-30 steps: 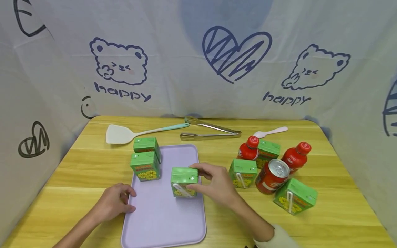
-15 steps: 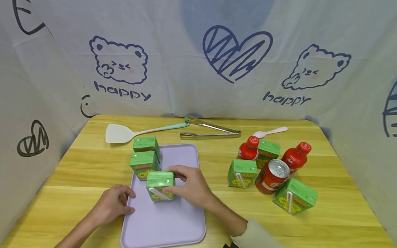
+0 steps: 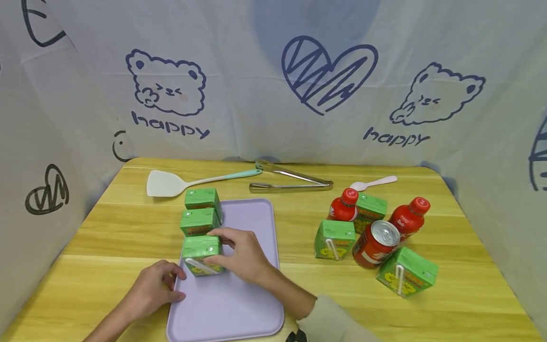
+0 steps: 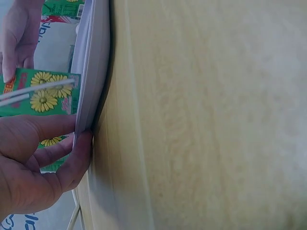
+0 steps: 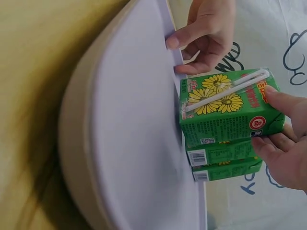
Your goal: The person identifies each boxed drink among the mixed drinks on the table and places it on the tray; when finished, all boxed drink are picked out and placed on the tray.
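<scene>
My right hand grips a green drink carton with yellow flowers and a white straw on its front. That carton stands upright at the left side of the lilac tray, in front of two more green cartons, the middle one and the rear one. In the right wrist view the held carton's base is at the tray surface. My left hand pinches the tray's left rim between thumb and fingers, as the left wrist view shows.
Right of the tray stand a red can, two red bottles, one at the back and one at right, and three green cartons, one nearest the tray. Behind lie a spatula, tongs and a pink spoon.
My right hand has moved left across the tray with the carton, from near the right rim to the left side, in front of the other two cartons. My left hand stays at the rim.
</scene>
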`<state>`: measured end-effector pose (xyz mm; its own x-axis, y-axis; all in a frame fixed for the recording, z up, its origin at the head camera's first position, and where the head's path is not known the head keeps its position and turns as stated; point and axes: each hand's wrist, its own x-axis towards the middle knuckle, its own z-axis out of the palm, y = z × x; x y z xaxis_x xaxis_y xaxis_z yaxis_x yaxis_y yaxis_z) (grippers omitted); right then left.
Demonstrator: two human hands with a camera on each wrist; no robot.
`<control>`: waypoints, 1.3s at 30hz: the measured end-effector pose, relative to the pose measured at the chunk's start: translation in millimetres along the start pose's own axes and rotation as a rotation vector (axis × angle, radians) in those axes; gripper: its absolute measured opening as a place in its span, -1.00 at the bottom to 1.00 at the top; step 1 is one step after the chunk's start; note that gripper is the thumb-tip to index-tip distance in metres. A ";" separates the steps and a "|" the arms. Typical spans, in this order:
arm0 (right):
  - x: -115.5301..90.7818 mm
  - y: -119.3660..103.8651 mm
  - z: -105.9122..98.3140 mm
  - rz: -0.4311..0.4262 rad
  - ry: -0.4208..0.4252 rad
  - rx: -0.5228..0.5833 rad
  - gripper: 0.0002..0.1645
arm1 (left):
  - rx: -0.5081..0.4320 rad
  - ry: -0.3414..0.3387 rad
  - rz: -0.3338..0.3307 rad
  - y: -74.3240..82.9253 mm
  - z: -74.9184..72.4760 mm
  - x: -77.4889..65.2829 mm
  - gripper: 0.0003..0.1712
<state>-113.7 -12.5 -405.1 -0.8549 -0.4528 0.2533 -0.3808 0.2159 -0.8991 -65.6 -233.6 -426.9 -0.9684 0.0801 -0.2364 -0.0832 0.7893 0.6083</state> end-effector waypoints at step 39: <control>-17.5 -10.7 -44.2 -0.028 0.015 -0.229 -0.42 | 0.003 -0.012 0.014 1.2 -0.1 1.3 -0.63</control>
<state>-110.3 31.4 -384.1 -0.8473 -0.4488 0.2838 -0.4731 0.3951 -0.7875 -66.9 -232.6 -426.4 -0.9665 0.0982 -0.2372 -0.0694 0.7896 0.6096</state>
